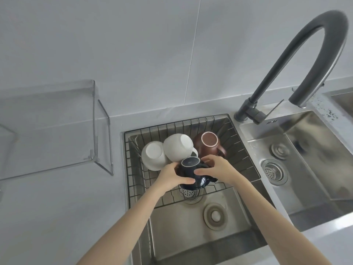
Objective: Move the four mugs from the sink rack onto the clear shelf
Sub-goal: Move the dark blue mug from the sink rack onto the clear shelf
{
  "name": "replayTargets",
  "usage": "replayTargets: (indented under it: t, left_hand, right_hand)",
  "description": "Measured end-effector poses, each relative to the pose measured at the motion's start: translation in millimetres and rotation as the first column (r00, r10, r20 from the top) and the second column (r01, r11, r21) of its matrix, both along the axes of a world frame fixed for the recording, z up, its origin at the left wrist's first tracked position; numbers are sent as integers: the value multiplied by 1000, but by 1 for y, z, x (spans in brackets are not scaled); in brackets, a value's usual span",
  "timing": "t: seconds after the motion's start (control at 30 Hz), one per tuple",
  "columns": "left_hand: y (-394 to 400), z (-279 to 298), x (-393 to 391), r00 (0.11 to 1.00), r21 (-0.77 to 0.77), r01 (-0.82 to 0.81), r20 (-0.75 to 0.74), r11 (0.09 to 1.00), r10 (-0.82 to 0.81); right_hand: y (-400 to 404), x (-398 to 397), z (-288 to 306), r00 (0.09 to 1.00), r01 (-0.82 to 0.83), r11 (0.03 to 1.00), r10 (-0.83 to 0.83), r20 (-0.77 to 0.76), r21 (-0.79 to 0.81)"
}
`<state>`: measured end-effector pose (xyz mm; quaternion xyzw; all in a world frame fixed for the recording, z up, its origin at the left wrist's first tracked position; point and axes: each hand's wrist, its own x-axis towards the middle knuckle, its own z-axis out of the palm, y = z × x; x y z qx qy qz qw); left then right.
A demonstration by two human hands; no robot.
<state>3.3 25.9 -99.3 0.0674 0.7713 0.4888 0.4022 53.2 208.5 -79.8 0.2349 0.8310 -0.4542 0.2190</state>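
While both hands (172, 175) clasp it, navy mug (193, 174) nears rack edge (225, 185).

White mugs (172, 150) crowd the rack's (131, 169) left; clear shelf (57, 111) top bare.

Wire rack (133, 188) in the sink (219, 236) carries seemingly four upturned mugs (177, 148).

A single head-worn wide-angle view looks steeply down and forward over a steel sink (200, 236) from close above, facing the tiled wall. Both forearms enter from the bottom edge toward the wire rack (219, 129) at centre. The clear shelf (57, 115) sits at left, the curved faucet (305, 60) at upper right; edges bend with lens distortion.
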Motion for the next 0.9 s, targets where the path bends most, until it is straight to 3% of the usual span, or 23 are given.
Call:
replayTargets:
  t: [0.27,0.43,0.67,0.9]
  left_hand:
    - [-9,12,6,997,83,-72,-18,994,74]
    - [-33,73,-8,974,109,-97,-195,989,117]
    - [-121,186,-50,821,209,-181,-506,961,265]
    - [-230,224,-81,652,222,-366,-631,904,420]
  right_hand:
    - [-6,2,12,996,42,999,-43,-81,-17]
    - [-29,-18,80,967,-41,999,36,-252,-13]
    - [-110,-72,189,812,-140,989,90,-577,-43]
    - [-240,-130,211,695,-283,949,104,-711,-138]
